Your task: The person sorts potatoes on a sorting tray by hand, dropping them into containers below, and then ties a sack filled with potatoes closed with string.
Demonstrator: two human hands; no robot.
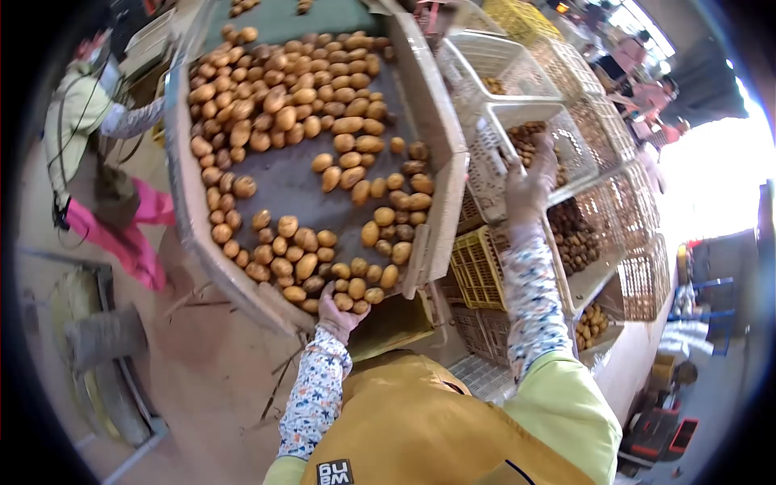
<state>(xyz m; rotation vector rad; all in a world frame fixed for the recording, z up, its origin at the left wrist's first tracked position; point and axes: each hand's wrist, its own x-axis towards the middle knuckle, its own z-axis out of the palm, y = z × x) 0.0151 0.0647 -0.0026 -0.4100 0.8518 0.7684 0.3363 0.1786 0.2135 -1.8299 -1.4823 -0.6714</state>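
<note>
At the near lip of the sorting chute (440, 153), my left hand (339, 313) is cupped open against several brown-yellow oval items that look like small potatoes (349, 293). Its thumb points up, while the other fingers are partly hidden by them. My right hand (535, 179) reaches over a white plastic crate (485, 153), fingers and thumb apart, with nothing visible held. Darker items of the same kind (527, 136) lie inside that crate, just beyond the fingers. Many more potato-like items (275, 99) cover the chute's far and left parts.
A person (101, 145) in pink trousers stands left of the chute. White crates (497, 61) and a yellow crate (478, 267) are stacked on the right. A crate of darker items (574, 238) sits beside my right forearm. Other people (647, 89) are farther off.
</note>
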